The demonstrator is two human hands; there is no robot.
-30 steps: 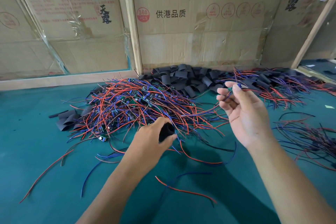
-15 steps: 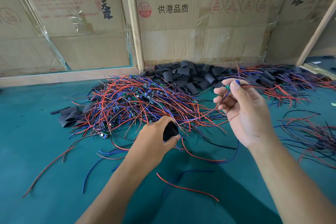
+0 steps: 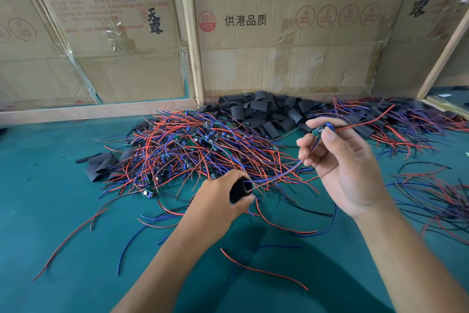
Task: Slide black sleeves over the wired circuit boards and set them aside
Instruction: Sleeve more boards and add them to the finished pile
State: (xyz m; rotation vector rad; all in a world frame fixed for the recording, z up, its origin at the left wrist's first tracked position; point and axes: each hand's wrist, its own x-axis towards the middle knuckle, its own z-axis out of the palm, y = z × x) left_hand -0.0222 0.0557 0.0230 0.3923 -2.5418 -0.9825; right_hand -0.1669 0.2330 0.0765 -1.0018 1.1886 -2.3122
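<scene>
The left hand (image 3: 220, 198) covers most of the black sleeve (image 3: 239, 189). The right hand's fingers (image 3: 328, 132) hide part of the small circuit board (image 3: 317, 131). Boards buried in the wire pile (image 3: 193, 150) are too small to make out. The picture's right edge cuts off the sleeved heap (image 3: 416, 122).

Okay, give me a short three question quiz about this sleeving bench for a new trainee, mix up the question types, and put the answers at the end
1. True or false: the left hand holds a black sleeve with its open end turned toward the right hand.
2. What do the right hand's fingers pinch? A) a roll of tape B) a small green circuit board with wires C) a screwdriver
3. Fill in: the heap of loose black sleeves lies against the ____ wall at the back of the green table.

Key
1. True; the board's red and blue wires reach the sleeve mouth.
2. B
3. cardboard
</scene>
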